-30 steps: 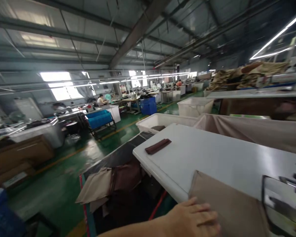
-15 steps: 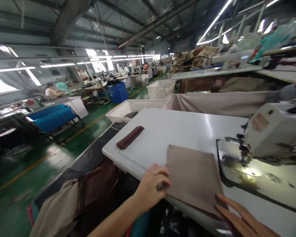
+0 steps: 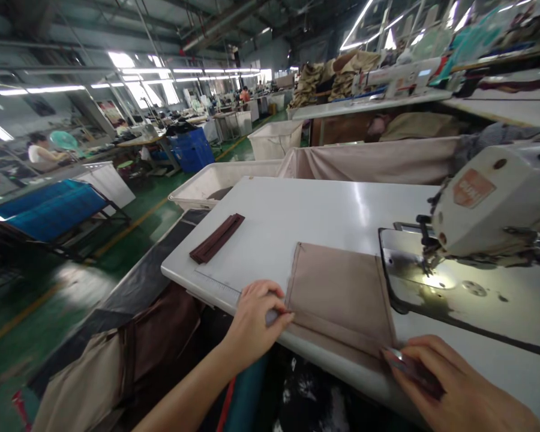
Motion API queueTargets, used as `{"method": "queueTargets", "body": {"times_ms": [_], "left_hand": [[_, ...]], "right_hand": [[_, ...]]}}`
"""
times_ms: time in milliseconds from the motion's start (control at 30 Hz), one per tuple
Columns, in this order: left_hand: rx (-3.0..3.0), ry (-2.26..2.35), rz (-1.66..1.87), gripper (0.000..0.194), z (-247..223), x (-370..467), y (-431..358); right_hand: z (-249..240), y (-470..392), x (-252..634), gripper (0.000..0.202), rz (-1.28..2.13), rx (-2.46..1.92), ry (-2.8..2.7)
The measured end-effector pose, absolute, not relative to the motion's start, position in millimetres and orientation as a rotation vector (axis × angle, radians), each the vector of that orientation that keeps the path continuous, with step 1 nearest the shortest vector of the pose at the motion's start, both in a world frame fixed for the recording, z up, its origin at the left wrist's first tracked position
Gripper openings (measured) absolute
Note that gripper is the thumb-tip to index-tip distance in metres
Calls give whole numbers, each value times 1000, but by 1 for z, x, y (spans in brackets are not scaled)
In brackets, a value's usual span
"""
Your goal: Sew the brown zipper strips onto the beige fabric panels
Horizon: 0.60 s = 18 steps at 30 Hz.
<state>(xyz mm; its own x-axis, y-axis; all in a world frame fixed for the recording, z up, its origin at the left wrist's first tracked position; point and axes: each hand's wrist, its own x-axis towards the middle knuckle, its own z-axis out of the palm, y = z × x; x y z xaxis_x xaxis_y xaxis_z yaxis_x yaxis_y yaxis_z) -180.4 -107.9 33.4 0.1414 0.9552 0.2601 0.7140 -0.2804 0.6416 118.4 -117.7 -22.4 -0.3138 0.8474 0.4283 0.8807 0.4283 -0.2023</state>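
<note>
A taupe fabric panel (image 3: 337, 279) lies on the white sewing table, with stitched side edges and a folded strip along its near edge. My left hand (image 3: 258, 315) pinches the panel's near left corner between thumb and finger; a greyish thing shows inside its curled fingers, too hidden to name. At the near right corner, my right hand (image 3: 450, 375) is closed around a small dark tool (image 3: 416, 372) with a shiny metal end, which touches or nearly touches the fabric. The sewing machine (image 3: 486, 210) stands just right of the panel, its needle area lit.
A stack of dark brown strips (image 3: 217, 238) lies at the table's left, near ruler marks (image 3: 216, 282). Brown and beige cloth (image 3: 130, 348) hangs at lower left. White bins (image 3: 225, 177) stand beyond the table (image 3: 306, 207). A person (image 3: 45, 153) sits far left.
The panel's near edge now shows a folded strip. My right hand has gone from outstretched fingers on the corner to gripping a small tool there. The view has shifted.
</note>
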Motion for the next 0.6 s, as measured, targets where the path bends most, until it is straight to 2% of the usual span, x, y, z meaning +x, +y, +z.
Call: {"method": "queueTargets", "body": {"times_ms": [167,300,433,600], "left_hand": [[2143,1645,795,18,39,-175,-103],[2333,1638,863,12,34,-168,-104],[2718,1426,903,25,26,-165,-109],[2888,1501,679,28,25,-156,-108]], "right_hand": [[-6,-111,109,40,-111,-1451,-2253],[1,-112,102,34,-130,-1350,-2214],[-2,-121,97,32,-226,-1180,-2308],[-8,-144,87,41,-409,-1023,-2429]]}}
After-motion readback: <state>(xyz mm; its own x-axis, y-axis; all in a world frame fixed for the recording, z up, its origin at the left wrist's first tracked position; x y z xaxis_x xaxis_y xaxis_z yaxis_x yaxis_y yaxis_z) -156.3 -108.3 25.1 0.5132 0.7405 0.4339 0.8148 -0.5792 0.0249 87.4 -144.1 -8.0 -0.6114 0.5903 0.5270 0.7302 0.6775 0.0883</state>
